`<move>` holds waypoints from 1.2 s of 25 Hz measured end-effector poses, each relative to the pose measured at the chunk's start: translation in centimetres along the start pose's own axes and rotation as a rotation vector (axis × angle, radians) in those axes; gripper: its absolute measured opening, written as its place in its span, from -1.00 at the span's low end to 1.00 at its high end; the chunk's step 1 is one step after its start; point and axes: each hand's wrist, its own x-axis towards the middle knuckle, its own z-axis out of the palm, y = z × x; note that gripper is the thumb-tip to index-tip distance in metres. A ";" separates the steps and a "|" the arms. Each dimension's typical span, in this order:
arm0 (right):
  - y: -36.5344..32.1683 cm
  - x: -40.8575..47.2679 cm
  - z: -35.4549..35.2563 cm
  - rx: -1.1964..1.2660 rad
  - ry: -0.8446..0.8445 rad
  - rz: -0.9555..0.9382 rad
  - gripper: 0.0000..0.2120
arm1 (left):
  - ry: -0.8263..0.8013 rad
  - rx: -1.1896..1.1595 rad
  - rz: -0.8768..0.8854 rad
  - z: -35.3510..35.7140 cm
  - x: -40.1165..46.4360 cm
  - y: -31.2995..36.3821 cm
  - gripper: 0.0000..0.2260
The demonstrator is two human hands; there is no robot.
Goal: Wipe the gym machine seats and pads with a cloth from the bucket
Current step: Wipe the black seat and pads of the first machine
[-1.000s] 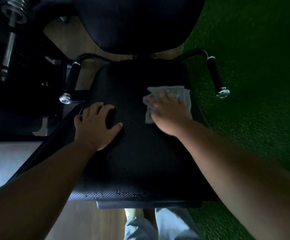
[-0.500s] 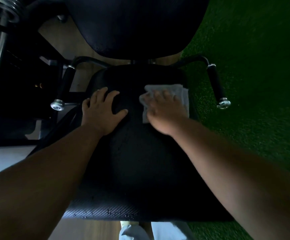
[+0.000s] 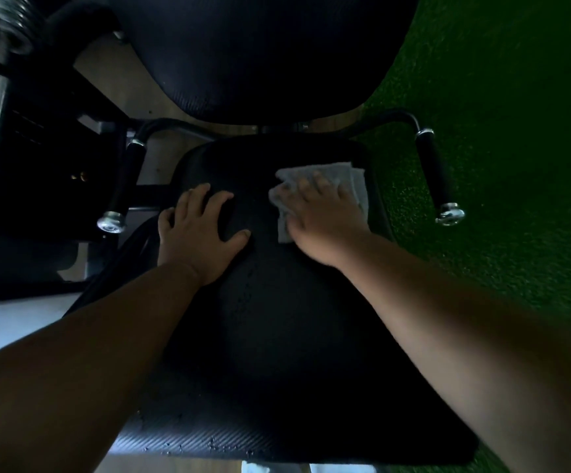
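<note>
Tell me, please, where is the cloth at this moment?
In the head view, the cloth lies on the far right part of the seat, under the right hand, near the right handle.

A gym: a black padded machine seat (image 3: 277, 336) with side handles (image 3: 434, 172), steel weight plates (image 3: 0, 22) and green turf (image 3: 516, 131).

Green artificial turf (image 3: 516, 165) covered the floor on the right. Stacked metal weight plates (image 3: 4, 25) sat on a bar at upper left, above pale flooring (image 3: 4, 329).
</note>
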 end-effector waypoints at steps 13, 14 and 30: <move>-1.5 -3.5 1.1 0.023 0.008 -0.059 -0.46 | 0.002 -0.007 0.004 0.0 0.3 -0.1 -0.31; -0.7 -5.8 1.4 0.016 -0.005 -0.111 -0.44 | -0.005 -0.017 0.008 -0.1 0.4 -0.1 -0.30; 1.9 -3.9 1.1 -0.005 0.088 0.214 -0.37 | -0.086 -0.031 0.046 -0.4 0.3 -0.3 -0.34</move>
